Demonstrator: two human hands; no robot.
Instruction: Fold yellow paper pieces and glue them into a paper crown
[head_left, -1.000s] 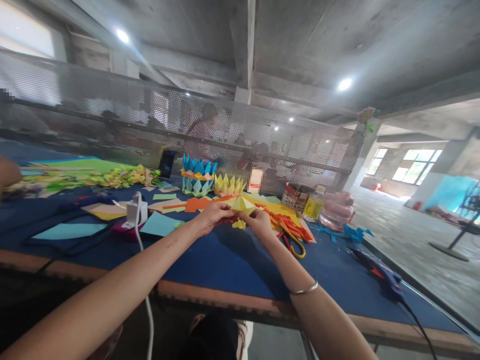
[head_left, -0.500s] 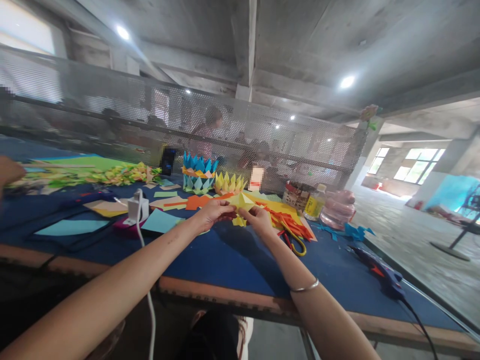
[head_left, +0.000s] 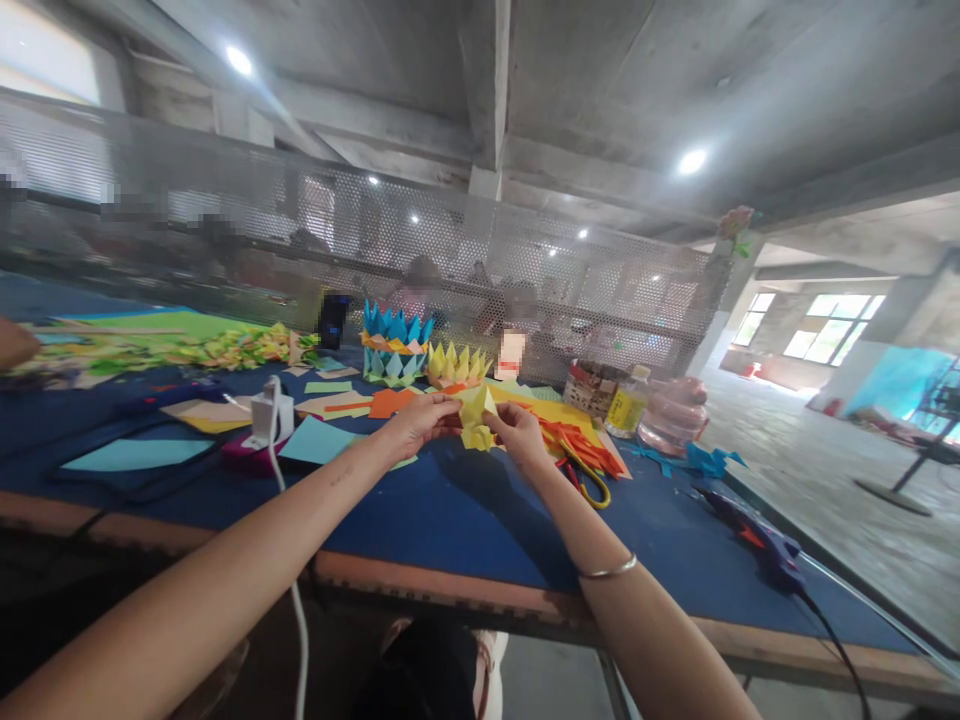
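My left hand (head_left: 418, 422) and my right hand (head_left: 517, 432) are raised above the blue table (head_left: 465, 520), and both pinch a folded yellow paper piece (head_left: 475, 418) between them. The left fingers grip its left side, the right fingers its right edge. The paper stands partly upright between the hands. A thin bangle (head_left: 607, 570) circles my right wrist. Just right of my right hand lie scissors with yellow handles (head_left: 589, 482) and a heap of orange paper strips (head_left: 581, 445).
Folded paper crowns, blue (head_left: 395, 345) and yellow (head_left: 457, 365), stand at the back by a perforated metal screen (head_left: 450, 280). Loose coloured sheets (head_left: 322, 440), a white charger with cable (head_left: 271, 415), a bottle (head_left: 628, 405), a pink tape stack (head_left: 671, 410) and a blue glue gun (head_left: 750, 535) lie around. People sit behind the screen.
The yellow paper has gone from a flat spread shape to a narrower, more upright folded one. Both hands have shifted slightly up and closer together.
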